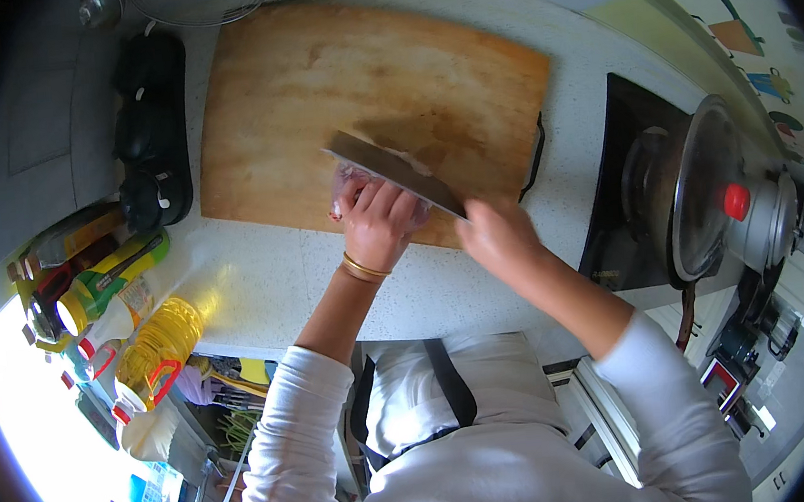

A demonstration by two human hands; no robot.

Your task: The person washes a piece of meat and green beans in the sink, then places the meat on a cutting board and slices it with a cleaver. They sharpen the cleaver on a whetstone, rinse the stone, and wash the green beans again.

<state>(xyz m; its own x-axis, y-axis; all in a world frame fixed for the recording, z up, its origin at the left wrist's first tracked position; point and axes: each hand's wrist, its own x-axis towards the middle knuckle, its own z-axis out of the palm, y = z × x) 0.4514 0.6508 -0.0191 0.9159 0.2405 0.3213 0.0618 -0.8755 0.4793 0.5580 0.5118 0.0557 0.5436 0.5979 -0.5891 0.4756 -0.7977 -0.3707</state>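
A piece of raw meat (345, 177) lies near the front edge of a wooden cutting board (289, 103). My left hand (376, 214) presses down on it with bent fingers and covers much of it. In my right hand (499, 235) is the handle of a cleaver (395, 173), whose wide blade slants across the meat just beyond my left fingertips. The right hand looks slightly blurred. Some pale meat shows on the far side of the blade. Whether the edge has cut into the meat is hidden. A dark wet patch marks the board behind the blade.
To the right, a lidded pan (705, 188) stands on a black cooktop (605, 233), its handle jutting toward me. A black three-part container (151, 129) sits left of the board. Several bottles, including a yellow oil jug (160, 351), line the left side near a faucet (212, 493).
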